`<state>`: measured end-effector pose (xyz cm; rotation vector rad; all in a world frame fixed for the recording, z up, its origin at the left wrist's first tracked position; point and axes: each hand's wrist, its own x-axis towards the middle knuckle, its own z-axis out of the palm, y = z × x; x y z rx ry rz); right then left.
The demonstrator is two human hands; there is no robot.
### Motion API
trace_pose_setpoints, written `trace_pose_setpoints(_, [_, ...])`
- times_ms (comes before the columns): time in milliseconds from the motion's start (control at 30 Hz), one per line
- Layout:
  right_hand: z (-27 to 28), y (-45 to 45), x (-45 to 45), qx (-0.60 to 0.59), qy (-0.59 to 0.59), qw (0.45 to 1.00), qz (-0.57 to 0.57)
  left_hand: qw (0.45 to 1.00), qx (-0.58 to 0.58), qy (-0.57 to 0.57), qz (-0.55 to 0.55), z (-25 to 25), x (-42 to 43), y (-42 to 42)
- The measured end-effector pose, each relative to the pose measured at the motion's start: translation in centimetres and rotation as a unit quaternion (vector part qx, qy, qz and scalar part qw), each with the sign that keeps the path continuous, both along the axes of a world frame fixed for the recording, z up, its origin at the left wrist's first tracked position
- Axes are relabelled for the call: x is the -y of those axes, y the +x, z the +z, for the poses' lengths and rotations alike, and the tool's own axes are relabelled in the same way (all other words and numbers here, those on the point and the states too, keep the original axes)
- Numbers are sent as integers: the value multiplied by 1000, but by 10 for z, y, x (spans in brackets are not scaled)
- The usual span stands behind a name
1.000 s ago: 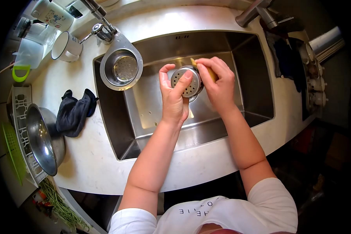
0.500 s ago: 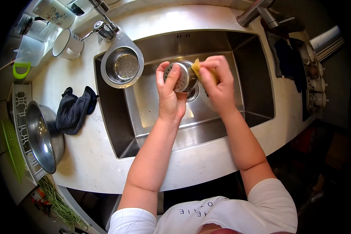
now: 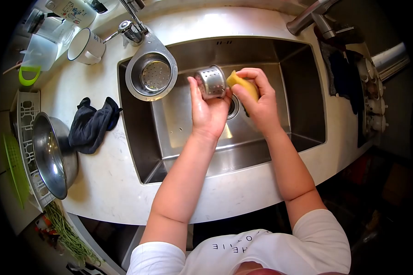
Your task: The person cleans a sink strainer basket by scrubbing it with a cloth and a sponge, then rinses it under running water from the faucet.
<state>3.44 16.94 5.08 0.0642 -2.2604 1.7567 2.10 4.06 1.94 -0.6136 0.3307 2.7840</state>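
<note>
A small perforated metal strainer basket (image 3: pixel 212 82) lies tilted on its side in my left hand (image 3: pixel 205 115), above the sink. The palm faces up and cradles it, with the thumb at its left and fingers partly hidden beneath it. My right hand (image 3: pixel 261 103) grips a yellow sponge (image 3: pixel 246 87) just to the right of the basket. A narrow gap shows between sponge and basket. Below both hands is the drain (image 3: pixel 233 108) of the steel sink (image 3: pixel 188 142).
Over the sink's back-left corner hangs a round metal strainer holder (image 3: pixel 152 75), beside a small tap (image 3: pixel 129 32). On the left counter are a dark cloth (image 3: pixel 92 123), a steel bowl (image 3: pixel 55 153) and a white enamel mug (image 3: pixel 86 46). A larger faucet (image 3: pixel 309 16) stands at back right.
The strainer basket has turned in my left hand, so its perforated side now shows and my thumb has come off its base. My right hand and the sponge have drawn slightly away from it.
</note>
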Motion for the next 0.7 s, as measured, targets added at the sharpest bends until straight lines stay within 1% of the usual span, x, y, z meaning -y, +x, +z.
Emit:
trace_pose_setpoints(67, [1, 1, 1, -7, 20, 1000, 16, 1000, 4, -20, -17, 5, -3, 2])
trace_pose_setpoints(133, [9, 4, 0, 122, -84, 989, 22, 994, -21, -60, -86, 0, -2, 2])
trace_pose_setpoints(167, [7, 2, -2, 125, -112, 986, 16, 988, -11, -113, -105, -3, -3, 2])
trace_pose_setpoints(200, [4, 0, -6, 126, -113, 985, 16, 988, -10, -113, -105, 3, -3, 3])
trace_pose_setpoints(267, [0, -3, -15, 130, -153, 980, 6, 961, -86, -248, -85, 22, -4, 6])
trace_pose_setpoints(300, [0, -5, -18, 138, -174, 975, 17, 946, -137, -272, -112, 20, -1, 5])
trace_pose_setpoints(333, [0, -5, -20, 137, -173, 975, 16, 946, -138, -271, -113, 18, -2, 5])
trace_pose_setpoints(400, [-1, -5, -22, 155, -172, 972, 32, 926, -147, -324, -123, 17, -6, 7])
trace_pose_setpoints(467, [3, -2, -20, 166, -177, 970, 26, 922, -154, -334, -124, 19, -7, 7])
trace_pose_setpoints(533, [9, -1, -17, 178, -182, 967, 21, 937, -152, -304, -85, 18, -8, 7])
trace_pose_setpoints(600, [13, -2, -14, 174, -289, 942, 0, 937, -139, -314, -72, 19, -7, 7])
trace_pose_setpoints(633, [10, -2, -14, 174, -289, 941, 0, 936, -126, -323, -58, 21, -6, 7])
trace_pose_setpoints(700, [0, -3, -14, 111, -238, 965, -6, 934, -116, -333, -53, 23, -5, 7])
